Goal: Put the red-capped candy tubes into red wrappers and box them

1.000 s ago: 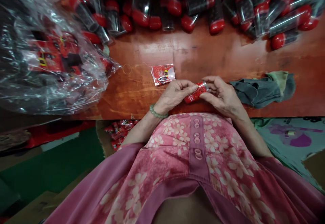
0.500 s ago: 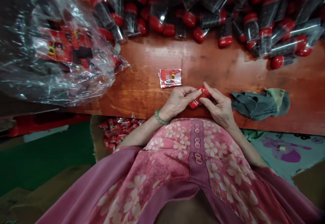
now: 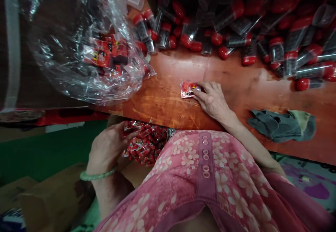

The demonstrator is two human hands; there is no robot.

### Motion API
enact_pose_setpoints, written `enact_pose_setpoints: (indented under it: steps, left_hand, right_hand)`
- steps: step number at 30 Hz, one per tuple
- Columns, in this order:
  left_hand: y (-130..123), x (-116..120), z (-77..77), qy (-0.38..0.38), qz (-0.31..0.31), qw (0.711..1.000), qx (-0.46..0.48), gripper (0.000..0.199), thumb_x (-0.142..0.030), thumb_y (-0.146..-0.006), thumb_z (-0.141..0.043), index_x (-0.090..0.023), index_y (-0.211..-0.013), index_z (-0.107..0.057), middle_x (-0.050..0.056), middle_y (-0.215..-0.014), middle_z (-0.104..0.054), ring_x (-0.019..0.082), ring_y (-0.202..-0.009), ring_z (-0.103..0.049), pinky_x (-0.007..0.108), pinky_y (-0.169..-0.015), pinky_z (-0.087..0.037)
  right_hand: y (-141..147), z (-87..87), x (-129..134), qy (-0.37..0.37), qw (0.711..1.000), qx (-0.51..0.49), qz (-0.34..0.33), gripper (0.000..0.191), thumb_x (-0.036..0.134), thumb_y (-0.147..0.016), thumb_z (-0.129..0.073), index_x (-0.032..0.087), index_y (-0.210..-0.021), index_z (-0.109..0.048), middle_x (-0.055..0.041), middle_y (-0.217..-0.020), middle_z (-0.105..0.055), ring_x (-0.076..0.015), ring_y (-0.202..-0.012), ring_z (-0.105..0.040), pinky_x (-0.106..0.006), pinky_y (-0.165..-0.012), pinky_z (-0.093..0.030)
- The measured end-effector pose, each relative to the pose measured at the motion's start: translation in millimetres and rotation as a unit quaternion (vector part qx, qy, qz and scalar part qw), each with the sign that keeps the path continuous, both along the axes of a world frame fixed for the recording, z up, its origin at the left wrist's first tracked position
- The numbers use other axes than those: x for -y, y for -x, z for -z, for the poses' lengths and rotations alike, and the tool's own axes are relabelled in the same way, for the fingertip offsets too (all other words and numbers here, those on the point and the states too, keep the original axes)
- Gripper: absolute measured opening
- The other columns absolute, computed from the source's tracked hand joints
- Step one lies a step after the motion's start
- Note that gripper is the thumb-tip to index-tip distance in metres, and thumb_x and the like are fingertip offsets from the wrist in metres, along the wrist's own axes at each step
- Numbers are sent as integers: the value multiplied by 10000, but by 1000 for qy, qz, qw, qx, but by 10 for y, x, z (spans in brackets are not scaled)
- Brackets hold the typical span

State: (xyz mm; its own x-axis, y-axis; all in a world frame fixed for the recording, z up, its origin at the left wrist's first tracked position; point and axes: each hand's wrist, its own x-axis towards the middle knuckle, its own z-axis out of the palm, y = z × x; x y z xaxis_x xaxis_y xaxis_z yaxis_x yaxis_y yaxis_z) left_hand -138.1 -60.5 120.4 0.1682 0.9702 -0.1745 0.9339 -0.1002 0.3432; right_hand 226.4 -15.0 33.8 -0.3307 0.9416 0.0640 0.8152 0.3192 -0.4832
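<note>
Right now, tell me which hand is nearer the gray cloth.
Right. The right hand is left of the cloth, apart from it; the left hand is farther left, by the heaped red packets.

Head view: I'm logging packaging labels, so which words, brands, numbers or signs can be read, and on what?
No text reads with certainty.
Flat red packets at the right hand: printed lettering, too small and blurred.
Red packets beside the left hand: print too small.
Red packets in the clear bag: blurred behind plastic.
Dark blue item, lower left: white marks, blurred and cut off.
</note>
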Motion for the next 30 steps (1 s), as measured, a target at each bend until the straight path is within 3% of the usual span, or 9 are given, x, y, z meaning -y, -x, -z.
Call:
enact_pose_setpoints:
  steps: [2, 4, 8, 11, 15, 20, 23, 26, 30]
  left_hand:
    - [-170, -14, 95, -93, 5, 996, -13, 280, -428, -818, -789, -243, -1028, -763, 22, -922, -790, 243, -802, -728, 312, -723, -549]
    - [-540, -110, 225, -145, 39, 988, 38, 267, -380, -888, -731, -240, -1115, -746, 44, -1082, -792, 244, -947, -753, 347, -842, -604]
    - [-1385, -410, 562, -212, 195, 947, 143, 379, -298, -953, -652, -147, -1300, -653, 153, -1343, -696, 251, -1235, -688, 392, -1049, -598]
    - [-1725, -586, 823, -244, 248, 922, 168, 391, -223, -974, -601, -96, -1344, -608, 208, -1379, -661, 262, -1320, -636, 399, -1098, -573]
    - [-1774, -695, 1019, -253, 261, 914, 178, 337, -183, -989, -556, -118, -1312, -625, 190, -1325, -698, 253, -1273, -670, 401, -1059, -600]
    - [-1759, -741, 998, -284, 264, 909, 153, 227, -133, -969, -561, -123, -1153, -693, 167, -1241, -736, 259, -1195, -701, 405, -996, -609]
    - [-1812, -751, 961, -292, 237, 914, 149, 146, -121, -950, -583, -137, -1031, -703, 137, -1120, -766, 245, -1032, -718, 386, -852, -605]
    - [-1856, -751, 945, -280, 220, 921, 160, 99, -140, -954, -588, -143, -971, -686, 112, -987, -763, 201, -849, -679, 337, -741, -567]
    - [-1867, -751, 928, -250, 224, 929, 153, 204, -145, -981, -543, -138, -1149, -659, 104, -974, -736, 190, -841, -648, 317, -762, -564]
  right_hand:
    - [12, 54, 13, -8, 1000, -5, -2, 314, 277, -1032, -493, 190, -1235, -716, -166, -1328, -672, -313, -1166, -539, -484, -946, -435]
    - [10, 83, 21, -14, 1000, -20, 0, 306, 284, -1033, -492, 212, -1216, -728, -151, -1325, -678, -309, -1157, -536, -484, -938, -427]
    - [25, 66, -8, -11, 999, -48, 7, 270, 283, -1018, -530, 241, -1149, -762, -127, -1301, -696, -297, -1139, -550, -478, -934, -429]
    - [44, 3, -46, 9, 999, -45, 2, 278, 252, -1007, -537, 199, -1152, -768, -159, -1312, -688, -305, -1132, -560, -478, -931, -453]
    - [3, -130, -94, 54, 997, -47, -27, 283, 187, -996, -524, 169, -1128, -774, -165, -1337, -672, -314, -1154, -576, -491, -959, -486]
    - [-227, -309, -239, 113, 984, -127, -50, 267, 236, -1018, -522, 174, -1126, -758, -117, -1232, -721, -247, -1129, -646, -432, -1030, -515]
    - [-395, -399, -446, 51, 991, -114, 41, 248, 217, -996, -547, 168, -1147, -736, -117, -1158, -731, -256, -1091, -649, -439, -1010, -523]
    - [-474, -500, -750, -41, 990, -17, 135, 318, 161, -974, -531, 136, -1246, -694, -158, -1186, -695, -296, -1109, -601, -483, -1019, -495]
    - [-439, -586, -1189, -70, 977, 127, 159, 424, 76, -953, -461, 211, -1314, -638, -171, -1348, -592, -367, -1243, -497, -607, -1005, -428]
